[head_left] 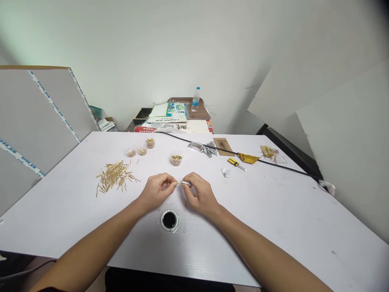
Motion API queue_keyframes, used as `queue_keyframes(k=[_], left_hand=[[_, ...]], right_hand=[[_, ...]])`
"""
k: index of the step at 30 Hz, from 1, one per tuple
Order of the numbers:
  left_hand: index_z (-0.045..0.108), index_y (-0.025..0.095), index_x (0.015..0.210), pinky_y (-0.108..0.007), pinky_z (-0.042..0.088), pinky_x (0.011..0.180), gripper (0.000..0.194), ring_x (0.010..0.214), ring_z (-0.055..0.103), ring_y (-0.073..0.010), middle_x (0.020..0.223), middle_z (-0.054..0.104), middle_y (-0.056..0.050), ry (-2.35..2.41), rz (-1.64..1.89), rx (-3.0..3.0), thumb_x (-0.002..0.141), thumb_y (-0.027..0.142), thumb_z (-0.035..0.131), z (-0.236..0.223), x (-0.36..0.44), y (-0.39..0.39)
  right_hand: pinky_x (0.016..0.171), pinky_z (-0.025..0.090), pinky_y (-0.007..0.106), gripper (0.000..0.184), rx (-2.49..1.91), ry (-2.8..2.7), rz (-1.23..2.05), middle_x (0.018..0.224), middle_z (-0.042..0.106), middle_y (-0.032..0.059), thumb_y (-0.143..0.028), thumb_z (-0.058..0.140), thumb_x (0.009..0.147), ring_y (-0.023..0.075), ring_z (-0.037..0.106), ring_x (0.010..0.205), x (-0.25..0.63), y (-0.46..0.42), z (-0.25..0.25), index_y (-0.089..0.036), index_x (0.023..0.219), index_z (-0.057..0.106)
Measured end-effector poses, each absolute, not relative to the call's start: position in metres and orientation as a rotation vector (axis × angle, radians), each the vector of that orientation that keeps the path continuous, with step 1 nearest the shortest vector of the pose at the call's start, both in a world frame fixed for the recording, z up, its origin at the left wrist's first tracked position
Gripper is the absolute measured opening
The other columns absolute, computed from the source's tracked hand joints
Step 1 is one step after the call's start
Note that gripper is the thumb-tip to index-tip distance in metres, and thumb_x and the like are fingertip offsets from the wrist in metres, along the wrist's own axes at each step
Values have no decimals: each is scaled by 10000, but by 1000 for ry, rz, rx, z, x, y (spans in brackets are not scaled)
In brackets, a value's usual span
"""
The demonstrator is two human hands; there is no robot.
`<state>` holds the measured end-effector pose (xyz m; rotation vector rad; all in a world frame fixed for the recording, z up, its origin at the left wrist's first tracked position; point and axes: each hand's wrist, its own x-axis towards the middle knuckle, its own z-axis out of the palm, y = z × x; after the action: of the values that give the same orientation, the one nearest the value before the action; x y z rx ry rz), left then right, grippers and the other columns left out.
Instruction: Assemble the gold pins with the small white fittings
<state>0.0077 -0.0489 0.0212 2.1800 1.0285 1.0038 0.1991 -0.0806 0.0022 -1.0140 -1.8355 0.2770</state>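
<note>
My left hand (158, 190) is closed in a pinch on a thin gold pin, whose end shows between the fingertips. Facing it, my right hand (201, 192) pinches a small silvery rod (186, 184). The tips of the two pieces meet or nearly meet; I cannot tell which. Just below the right fingers lies a short gold piece (185, 203). Nearer to me, between my forearms, is a round white-rimmed dish (169, 220) with a black inside. Beyond my hands stands a clear cup (176, 161) of small gold parts.
A loose pile of gold pins (115, 175) spreads over the white table (146, 247) at the left. Small cups (142, 151) of gold parts stand behind it. Toward the right lie a yellow-black screwdriver (237, 164), a brown card (224, 147), silvery packets (209, 149) and a black cable (275, 164).
</note>
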Motion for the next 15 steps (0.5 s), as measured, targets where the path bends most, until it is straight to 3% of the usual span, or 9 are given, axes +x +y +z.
queue_keyframes(k=[8,15], left_hand=[[659,180,886,-238,447,656,115,651,530,-114,736,629,5,990,979,2285,927,247,576,24,6,-46],[655,192,843,-387,452,957,119,1042,572,-246,1056,684,-78,1039,675,2625,845,141,548,41,-20,-25]], right_hand=[[692,470,324,95,-1014,-1758,340,819,635,50,-184,518,938,189,589,747,196,-81,1,-217,896,598],[782,475,363,122,-1149,-1717,383,923,699,69,-272,572,948,212,622,843,203,-73,-10,-211,957,678]])
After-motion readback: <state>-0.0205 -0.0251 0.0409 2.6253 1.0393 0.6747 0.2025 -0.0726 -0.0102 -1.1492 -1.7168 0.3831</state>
